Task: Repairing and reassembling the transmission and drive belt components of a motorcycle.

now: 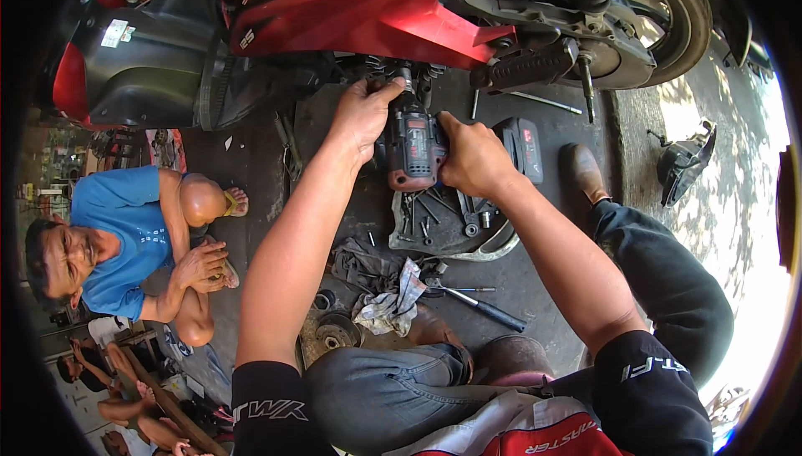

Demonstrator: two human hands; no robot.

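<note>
My right hand (pixel 476 153) is wrapped round the handle of a cordless impact wrench (pixel 412 147), its battery (pixel 525 151) sticking out to the right. My left hand (pixel 365 117) closes round the tool's nose, thumb along the socket (pixel 404 76). That socket points away from me, up under the red side panel (pixel 359 21) of a scooter. Where its tip meets the underside is too dark to tell. Below the wrench lies a tray (pixel 455 234) with several spanners and sockets.
A hammer-like tool (pixel 484 310) and crumpled rags (pixel 388 301) lie near my knees. A person in a blue shirt (pixel 125 213) squats at the left. The scooter's rear wheel (pixel 660 13) stands far right, with a black part (pixel 685 163) on the ground nearer.
</note>
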